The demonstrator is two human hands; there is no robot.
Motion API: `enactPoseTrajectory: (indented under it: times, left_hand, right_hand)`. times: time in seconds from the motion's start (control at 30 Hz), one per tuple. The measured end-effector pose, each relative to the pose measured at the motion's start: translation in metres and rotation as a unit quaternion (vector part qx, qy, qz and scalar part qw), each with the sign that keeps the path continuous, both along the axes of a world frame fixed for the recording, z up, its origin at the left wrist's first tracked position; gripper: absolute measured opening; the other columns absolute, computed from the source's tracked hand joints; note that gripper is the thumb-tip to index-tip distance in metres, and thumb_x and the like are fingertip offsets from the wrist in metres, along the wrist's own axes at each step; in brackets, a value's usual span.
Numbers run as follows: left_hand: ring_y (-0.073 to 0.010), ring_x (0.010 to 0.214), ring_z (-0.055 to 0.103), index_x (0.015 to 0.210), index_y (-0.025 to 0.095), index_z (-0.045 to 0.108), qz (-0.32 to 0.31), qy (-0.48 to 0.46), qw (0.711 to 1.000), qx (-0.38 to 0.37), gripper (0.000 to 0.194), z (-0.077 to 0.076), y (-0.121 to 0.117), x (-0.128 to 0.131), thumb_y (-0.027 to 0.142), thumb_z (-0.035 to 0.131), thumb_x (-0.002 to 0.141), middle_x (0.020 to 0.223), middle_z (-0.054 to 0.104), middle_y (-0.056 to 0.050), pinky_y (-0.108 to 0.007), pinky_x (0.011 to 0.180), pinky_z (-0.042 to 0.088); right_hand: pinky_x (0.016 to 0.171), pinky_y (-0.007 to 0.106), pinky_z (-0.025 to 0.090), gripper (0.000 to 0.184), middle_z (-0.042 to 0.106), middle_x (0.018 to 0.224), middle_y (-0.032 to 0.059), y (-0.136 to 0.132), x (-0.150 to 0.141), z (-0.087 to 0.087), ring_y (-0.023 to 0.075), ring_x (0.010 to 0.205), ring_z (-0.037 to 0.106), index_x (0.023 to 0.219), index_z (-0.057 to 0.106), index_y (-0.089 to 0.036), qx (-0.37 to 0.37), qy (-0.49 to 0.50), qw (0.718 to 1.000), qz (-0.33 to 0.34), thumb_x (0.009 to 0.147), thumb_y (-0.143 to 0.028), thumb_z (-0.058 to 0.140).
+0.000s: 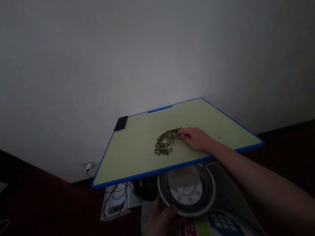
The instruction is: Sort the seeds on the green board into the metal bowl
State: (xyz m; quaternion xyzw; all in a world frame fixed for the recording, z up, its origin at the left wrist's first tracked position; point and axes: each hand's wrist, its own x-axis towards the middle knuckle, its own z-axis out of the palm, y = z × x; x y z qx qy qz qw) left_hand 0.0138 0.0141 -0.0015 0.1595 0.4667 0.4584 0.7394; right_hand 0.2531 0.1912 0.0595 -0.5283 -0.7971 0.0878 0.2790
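Observation:
My right hand (pixel 194 138) is over the pale tabletop (pixel 133 151), fingers drawn together at the right end of a scattered pile of small brown-green grains (pixel 163 142). What its fingertips pinch, if anything, is too small to make out. Below the table's front edge, my left hand (pixel 161 227) grips the near-left rim of a round metal bowl (pixel 210 191), thumb over the edge. Inside the bowl is pale, whitish content (pixel 185 185). The bowl sits over my lap, partly under the tabletop.
A black phone or tablet (pixel 121 123) lies at the table's back left corner. Blue edging runs round the tabletop, which meets a wall (pixel 150 50). Below left are a dark round container (pixel 147 187) and a white box with cables (pixel 116 202). A plug (pixel 89 166) sits in the wall.

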Motion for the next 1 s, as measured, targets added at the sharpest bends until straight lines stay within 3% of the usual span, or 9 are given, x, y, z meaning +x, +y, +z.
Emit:
enactPoseTrajectory:
  times: [0.37,1.0]
  left_hand:
    - [-0.0258,0.087,0.071,0.132,0.023,0.043,-0.005,0.007,1.000,-0.010,0.078,0.0028,0.0009,-0.0023,0.014,0.077,0.062,0.103,0.071,-0.009,-0.038,0.077,0.056]
    - [-0.0270,0.083,0.072,0.128,0.021,0.043,-0.022,-0.002,1.000,0.009,0.072,0.0034,0.0027,-0.0020,0.014,0.074,0.064,0.097,0.072,-0.009,-0.041,0.077,0.056]
  right_hand:
    - [0.092,0.032,0.046,0.029,0.071,0.111,0.0085,-0.0031,-0.0017,0.0007,0.0204,0.101,0.065,0.111,0.067,-0.017,0.010,0.012,1.000,0.004,0.091,-0.018,0.047]
    - [0.091,0.033,0.046,0.028,0.072,0.109,0.0092,-0.0030,-0.0002,-0.0007,0.0215,0.100,0.065,0.108,0.068,-0.017,0.012,0.002,0.999,-0.033,0.089,-0.017,0.047]
